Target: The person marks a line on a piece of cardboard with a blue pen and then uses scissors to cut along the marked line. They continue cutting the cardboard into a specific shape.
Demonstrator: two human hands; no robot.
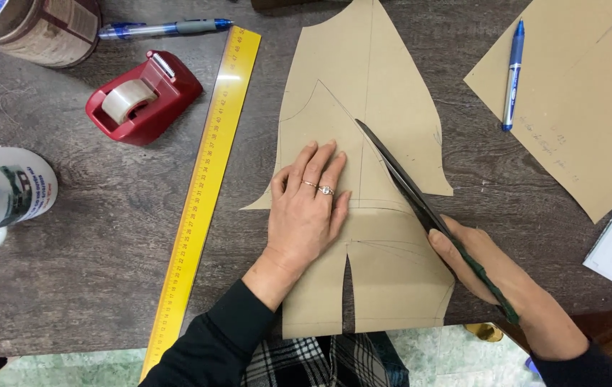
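Note:
A tan paper pattern piece (363,79) lies on the dark wooden table (105,215), with pencil lines drawn on it. My left hand (306,208) presses flat on the middle of the pattern, fingers spread, a ring on one finger. My right hand (507,287) grips a pair of scissors (399,175) with dark blades and green handles. The blades point up and left, along a drawn line beside my left hand's fingertips.
A yellow ruler (206,186) lies left of the pattern. A red tape dispenser (141,97), a mug (1,197), a tin (41,25) and blue pens (166,29) sit at the left. Another tan sheet (585,107) with a blue pen (514,72) lies at the right.

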